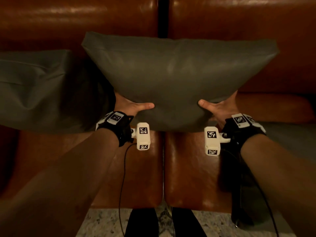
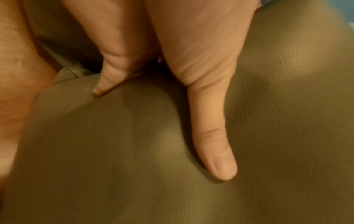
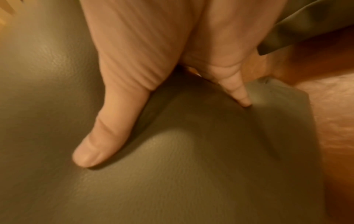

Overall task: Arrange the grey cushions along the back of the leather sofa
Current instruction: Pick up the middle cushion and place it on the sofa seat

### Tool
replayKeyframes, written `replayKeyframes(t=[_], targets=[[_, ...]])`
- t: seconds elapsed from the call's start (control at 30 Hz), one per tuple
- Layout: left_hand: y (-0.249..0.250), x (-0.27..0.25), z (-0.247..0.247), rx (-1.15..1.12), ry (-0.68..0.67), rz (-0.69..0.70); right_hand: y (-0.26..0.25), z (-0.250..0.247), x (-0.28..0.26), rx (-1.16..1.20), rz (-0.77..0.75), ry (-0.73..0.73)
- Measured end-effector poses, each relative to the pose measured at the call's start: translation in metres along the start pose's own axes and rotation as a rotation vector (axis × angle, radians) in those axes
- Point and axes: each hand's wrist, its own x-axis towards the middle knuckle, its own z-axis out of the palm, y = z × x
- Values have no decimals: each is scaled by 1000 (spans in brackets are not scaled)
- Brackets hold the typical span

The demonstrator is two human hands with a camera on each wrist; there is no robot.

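Note:
A large grey cushion (image 1: pixel 177 74) is held up in front of the brown leather sofa's back (image 1: pixel 77 16), over the gap between two seat cushions. My left hand (image 1: pixel 131 106) grips its lower left edge, thumb on the front face and fingers hidden behind. My right hand (image 1: pixel 217 106) grips the lower right edge the same way. In the left wrist view the thumb presses into the grey cushion (image 2: pixel 134 151); the right wrist view shows the same on the cushion (image 3: pixel 172 166). A second grey cushion (image 1: pixel 32 89) leans against the sofa back at the left.
The sofa seat (image 1: pixel 136 168) lies below the held cushion, split by a seam down the middle. Another grey surface (image 1: pixel 290 141) shows at the right on the seat. A speckled stone floor (image 1: pixel 102 221) and my dark shoes (image 1: pixel 142 223) are at the bottom.

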Motion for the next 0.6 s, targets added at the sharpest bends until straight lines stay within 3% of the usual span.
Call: replayKeyframes(t=[0.13,0.4,0.47,0.6], targets=[[5,-3,4,-22,32,-39,-5,3,-6,-12,1,26],[17,-67,2,6,68,-136,12,0,-37,-34,-10,112],[8,-80,3,27,12,-259,22,-5,-51,-57,73,68],[-10,-113,11,71,-256,-458,36,-21,-106,-172,306,-20]])
